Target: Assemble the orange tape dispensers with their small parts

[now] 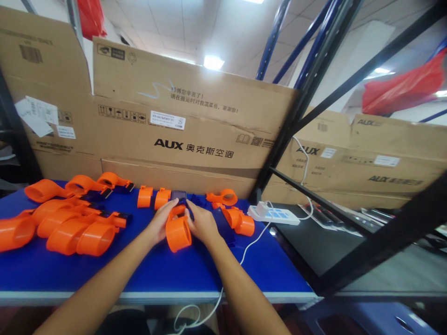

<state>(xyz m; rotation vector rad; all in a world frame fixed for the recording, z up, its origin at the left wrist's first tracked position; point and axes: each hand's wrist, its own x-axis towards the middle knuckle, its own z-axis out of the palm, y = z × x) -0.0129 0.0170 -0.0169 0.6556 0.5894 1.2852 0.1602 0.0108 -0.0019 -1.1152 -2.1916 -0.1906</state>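
Held a glossy orange plastic dispenser (179, 234) with a wide hollow ring and a dark far end between left hand (161, 222) and right hand (201, 222). Gripped with both, fingers bent round the narrower far part, one hand to each side; had the ring pointing back toward the body, in the gap between the wrists. Could not tell exact fingertip placement, nor any contact between ring and smooth blue tabletop (157, 274) underneath.

Saw two short orange plastic rings (145, 197) standing side by side just beyond left hand. Noted a small dark square object (179, 195) just past the fingertips; could not identify. Logged a cluster of matching orange dispensers (96, 238) with dark tips well out to the left of left hand, several overlapping in a row, others lying farther back.

Found a smaller group of orange plastic pieces (246, 224) to the right of right hand, with dark blue flat pieces (225, 228) nearer the hand, hard to separate from the tabletop. Farther right, saw a white plastic power strip (274, 214) and a thin white cable (253, 243) running past the right forearm.

Beyond both hands, noted a long brown cardboard box (195, 121), printed "AUX" in black, beside a slanting black metal post (279, 149).
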